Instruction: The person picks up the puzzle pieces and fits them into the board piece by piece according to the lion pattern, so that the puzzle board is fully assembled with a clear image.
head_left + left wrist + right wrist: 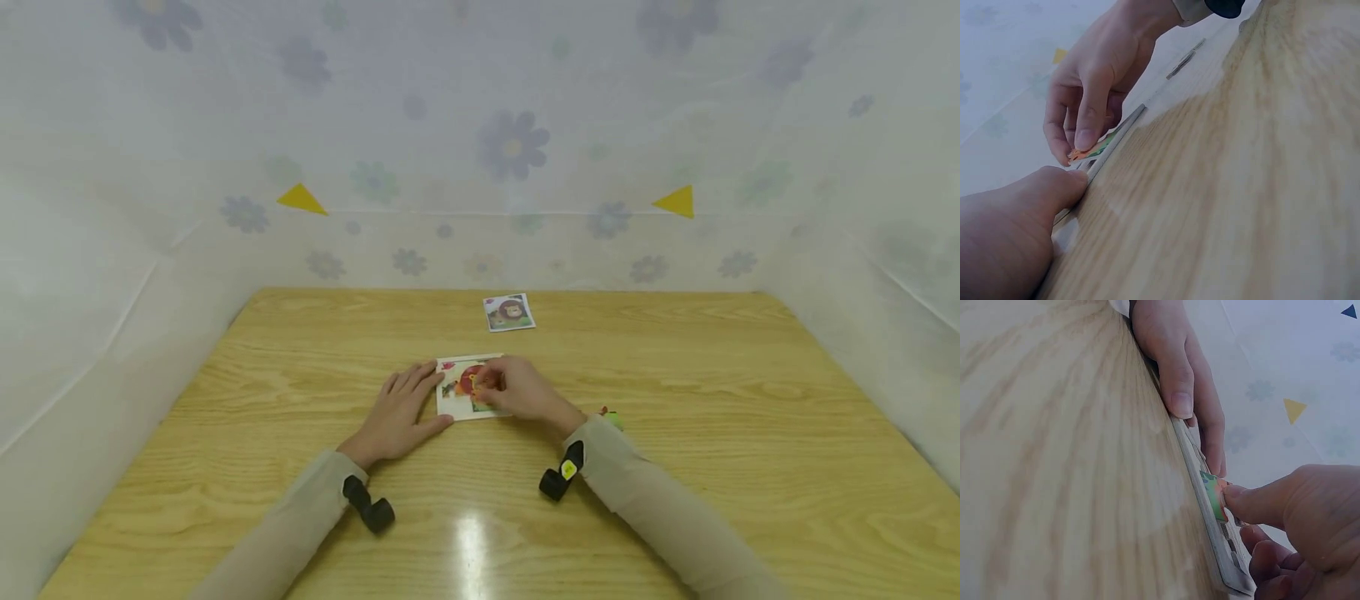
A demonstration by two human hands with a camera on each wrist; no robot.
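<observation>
A white-framed picture puzzle board (459,411) with a red and orange animal picture lies flat on the wooden table. My left hand (397,421) rests along its left side, fingers fairly straight at the edge and thumb on the near corner. Over the picture, my right hand (527,390) pinches a green and orange puzzle piece (1215,495) between thumb and fingers. That piece is tilted up from the board in the right wrist view. Parts of the picture are hidden under the right fingers.
Behind the board lies a square lion picture card (509,313). A small green and red item (612,418) shows partly behind the right wrist. White flowered sheeting (480,250) hangs at the table's back and sides.
</observation>
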